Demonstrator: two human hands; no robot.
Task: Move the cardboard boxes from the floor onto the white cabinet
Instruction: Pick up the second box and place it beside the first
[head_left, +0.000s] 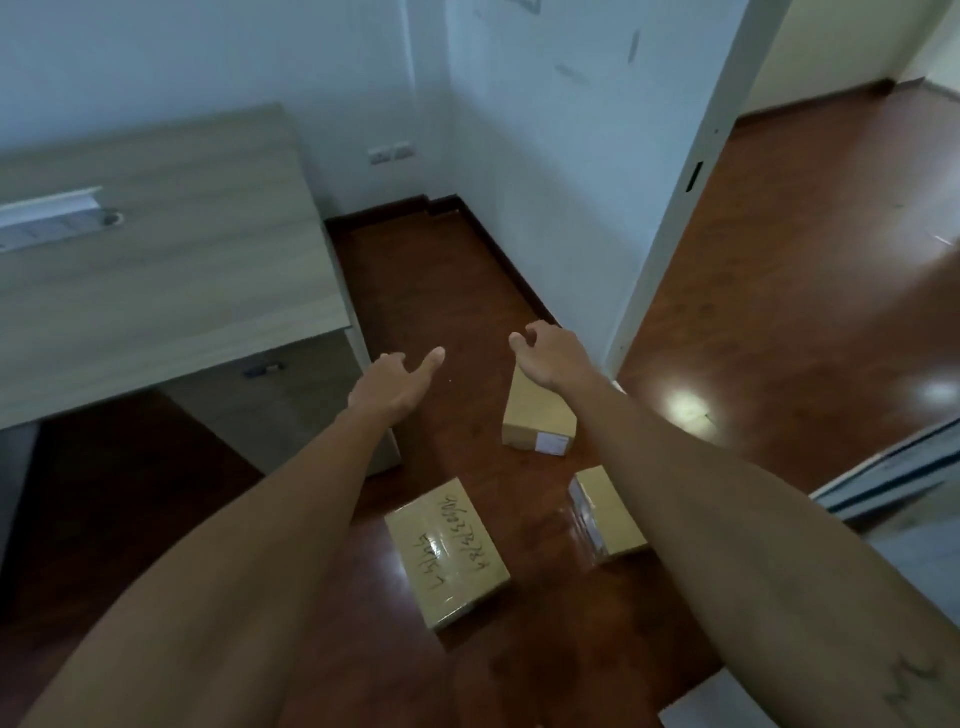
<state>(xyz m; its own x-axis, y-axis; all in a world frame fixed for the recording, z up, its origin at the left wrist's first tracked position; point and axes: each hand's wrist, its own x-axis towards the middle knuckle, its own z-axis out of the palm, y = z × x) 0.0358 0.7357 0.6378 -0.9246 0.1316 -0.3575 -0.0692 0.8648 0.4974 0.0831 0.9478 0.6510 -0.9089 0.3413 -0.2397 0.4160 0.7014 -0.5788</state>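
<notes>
Flat on the floor — three taped cardboard boxes (448, 552), one handwritten.

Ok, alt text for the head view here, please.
Two bare arms reach forward, left hand and right hand empty, above three cardboard boxes on the wooden floor: a handwritten box, a labelled box and a taped box. A wooden desk stands left.

Three cardboard boxes (448, 553) (538, 417) (605, 512), two hands (390, 384) (546, 354).

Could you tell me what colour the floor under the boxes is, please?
Dark reddish-brown, glossy wood floor, clearest in the head view.
</notes>
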